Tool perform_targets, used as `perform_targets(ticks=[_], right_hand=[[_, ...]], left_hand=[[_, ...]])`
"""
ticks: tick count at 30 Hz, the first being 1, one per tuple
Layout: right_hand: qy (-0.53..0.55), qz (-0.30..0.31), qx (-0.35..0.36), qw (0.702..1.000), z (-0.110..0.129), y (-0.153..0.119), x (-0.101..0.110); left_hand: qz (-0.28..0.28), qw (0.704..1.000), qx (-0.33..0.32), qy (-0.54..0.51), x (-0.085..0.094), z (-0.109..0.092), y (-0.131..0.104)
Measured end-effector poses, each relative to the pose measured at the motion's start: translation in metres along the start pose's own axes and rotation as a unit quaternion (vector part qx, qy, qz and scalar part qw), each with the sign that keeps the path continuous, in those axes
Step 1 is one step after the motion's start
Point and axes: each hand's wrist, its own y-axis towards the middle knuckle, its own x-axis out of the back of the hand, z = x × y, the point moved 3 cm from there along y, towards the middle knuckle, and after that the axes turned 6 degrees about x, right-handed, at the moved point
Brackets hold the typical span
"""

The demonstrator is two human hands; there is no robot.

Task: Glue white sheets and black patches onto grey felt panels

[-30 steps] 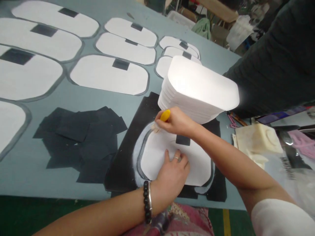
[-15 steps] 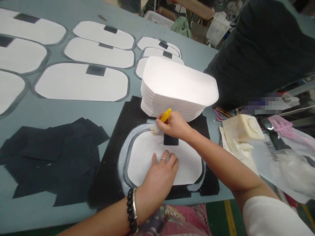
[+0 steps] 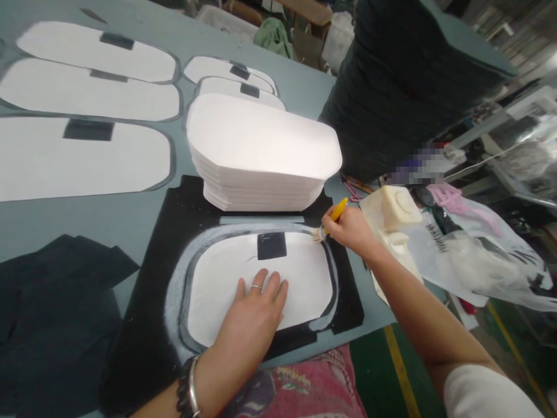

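A white rounded panel (image 3: 300, 278) with a dark border and a small dark patch (image 3: 272, 245) at its upper edge lies on a black board (image 3: 150, 290). My left hand (image 3: 255, 310) rests flat on this panel, fingers spread. With my right hand (image 3: 350, 231) I grip a brush (image 3: 337, 210) by its yellow handle. Its pale bristles touch the panel's upper right corner. A whitish smear runs along the border around the panel. Just behind stands a thick stack of white rounded sheets (image 3: 261, 139).
Bordered white panels (image 3: 87, 162) lie in rows at the left and back. Dark fabric pieces (image 3: 61, 307) are heaped at left. A tall dark stack (image 3: 391, 93) rises at back right. Near the right edge are a cream-coloured block (image 3: 400, 208), pink-handled scissors (image 3: 352, 190) and plastic bags (image 3: 478, 249).
My right hand has swept the brush rightward along the panel's upper edge, from the upper left to the upper right corner. My left hand stays on the panel. The view has shifted right.
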Motion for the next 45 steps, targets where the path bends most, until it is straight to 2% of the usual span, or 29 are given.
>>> perform_targets(ticks=[2,4,6,8,10,13,14,16,21,25,28,30,34,36,42,45], right_hand=[[-0.036,0.005,0.053,0.998,0.036,0.002,-0.01],[0.026,0.025,0.132,0.991,0.078,0.008,-0.031],[0.106,0.037,0.179,0.977,0.103,0.013,-0.048],[0.145,0.023,0.175,0.974,0.095,0.01,-0.051],[0.145,-0.008,0.117,0.983,0.058,-0.004,-0.038],[0.122,-0.032,-0.03,0.992,-0.007,-0.033,-0.006],[0.11,-0.029,-0.063,0.991,-0.021,-0.04,0.002],[0.099,-0.036,-0.087,0.991,-0.033,-0.047,0.011],[0.162,-0.092,-0.06,0.981,-0.022,-0.055,-0.005],[0.157,-0.093,-0.118,0.976,-0.025,-0.115,-0.009],[0.18,-0.032,-0.141,0.973,-0.023,-0.151,-0.003],[0.206,-0.022,-0.136,0.969,-0.02,-0.15,0.0],[0.197,-0.161,-0.129,0.958,-0.023,-0.122,-0.001],[0.166,-0.184,-0.145,0.958,-0.023,-0.128,-0.01],[0.21,-0.189,-0.188,0.941,0.009,-0.221,-0.036],[0.243,-0.198,-0.189,0.93,0.021,-0.236,-0.039]], left_hand=[[0.0,1.0,0.001,0.006,0.002,0.0,0.0],[-0.008,1.0,0.001,0.019,0.003,0.0,0.0],[-0.02,0.999,0.001,0.031,0.004,0.0,-0.001],[-0.024,0.999,0.0,0.038,0.004,0.001,-0.001],[-0.015,0.999,-0.002,0.042,0.002,0.001,0.0],[0.004,0.999,-0.002,0.048,0.002,0.001,0.002],[0.007,0.999,-0.003,0.051,0.002,0.001,0.002],[0.008,0.998,-0.006,0.057,0.004,0.0,0.002],[-0.013,0.997,-0.023,0.069,0.009,-0.001,0.001],[-0.033,0.997,-0.034,0.065,0.008,0.0,0.0],[-0.045,0.996,-0.042,0.062,0.006,0.0,0.0],[-0.049,0.996,-0.048,0.063,0.006,0.001,0.0],[-0.053,0.994,-0.061,0.067,0.006,0.0,0.001],[-0.054,0.994,-0.065,0.069,0.006,0.0,0.002],[-0.063,0.992,-0.074,0.079,0.007,-0.001,0.0],[-0.063,0.991,-0.077,0.088,0.008,-0.002,0.0]])
